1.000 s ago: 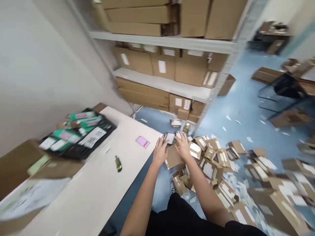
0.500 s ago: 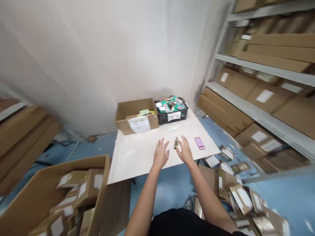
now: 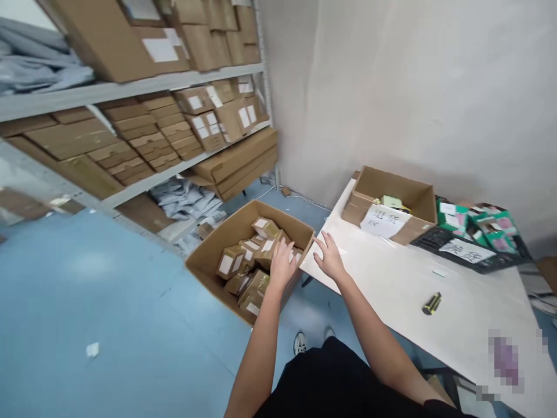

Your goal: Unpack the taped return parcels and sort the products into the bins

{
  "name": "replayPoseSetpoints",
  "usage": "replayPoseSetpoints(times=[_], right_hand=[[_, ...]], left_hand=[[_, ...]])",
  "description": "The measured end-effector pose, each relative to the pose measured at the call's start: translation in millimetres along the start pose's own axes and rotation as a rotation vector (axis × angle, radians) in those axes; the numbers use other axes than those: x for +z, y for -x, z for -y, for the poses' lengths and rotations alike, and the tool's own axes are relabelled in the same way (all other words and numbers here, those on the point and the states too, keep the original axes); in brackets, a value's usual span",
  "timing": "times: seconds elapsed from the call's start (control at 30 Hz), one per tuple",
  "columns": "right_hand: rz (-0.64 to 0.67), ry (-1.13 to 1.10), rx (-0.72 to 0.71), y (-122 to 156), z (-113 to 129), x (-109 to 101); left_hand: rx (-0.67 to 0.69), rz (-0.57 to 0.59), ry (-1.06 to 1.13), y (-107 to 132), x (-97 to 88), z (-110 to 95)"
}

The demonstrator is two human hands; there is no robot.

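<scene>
A big open cardboard box (image 3: 208, 255) stands on the blue floor, filled with several small brown labelled cartons (image 3: 238, 261). My left hand (image 3: 282, 262) hovers over its right side with fingers spread, holding nothing. My right hand (image 3: 329, 256) is open too, fingers apart, over the near corner of the white table (image 3: 391, 284) beside the box. Both arms reach forward from my body, which is in black clothing.
On the table are an open cardboard box (image 3: 394, 203) with a paper note, a black crate (image 3: 474, 238) of green packets, a small dark cylinder (image 3: 432, 303) and a blurred pink object (image 3: 507, 360). Shelves (image 3: 130, 87) of stacked cartons stand at the left.
My view has swung left, from the carton pile on the floor past the table to the big box. Both hands stay open and empty, now over the box and table corner.
</scene>
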State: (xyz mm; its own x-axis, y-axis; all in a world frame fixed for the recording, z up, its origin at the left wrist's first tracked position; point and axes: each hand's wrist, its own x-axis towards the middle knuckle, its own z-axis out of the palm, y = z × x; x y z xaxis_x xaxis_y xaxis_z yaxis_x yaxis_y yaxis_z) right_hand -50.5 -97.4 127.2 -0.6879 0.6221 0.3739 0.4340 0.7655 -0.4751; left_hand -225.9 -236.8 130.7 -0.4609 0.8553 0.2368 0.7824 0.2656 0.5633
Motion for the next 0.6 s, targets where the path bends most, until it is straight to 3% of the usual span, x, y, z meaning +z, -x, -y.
replayPoseSetpoints(times=[0.17,0.33,0.47,0.6], right_hand=[[0.134,-0.066,-0.117,-55.0,33.7,59.3],[0.242,-0.114,-0.153,-101.3,41.5,123.7],[0.299,-0.174,-0.186,-145.1,29.7,171.3],[0.341,-0.206,-0.172,-203.0,7.0,218.1]], left_hand=[[-0.235,-0.084,0.018,26.1,-15.9,69.0],[-0.406,-0.088,-0.005,31.6,-19.3,118.9],[-0.479,-0.074,-0.060,3.9,-23.8,155.4],[-0.508,0.002,-0.132,-53.6,-15.9,191.5]])
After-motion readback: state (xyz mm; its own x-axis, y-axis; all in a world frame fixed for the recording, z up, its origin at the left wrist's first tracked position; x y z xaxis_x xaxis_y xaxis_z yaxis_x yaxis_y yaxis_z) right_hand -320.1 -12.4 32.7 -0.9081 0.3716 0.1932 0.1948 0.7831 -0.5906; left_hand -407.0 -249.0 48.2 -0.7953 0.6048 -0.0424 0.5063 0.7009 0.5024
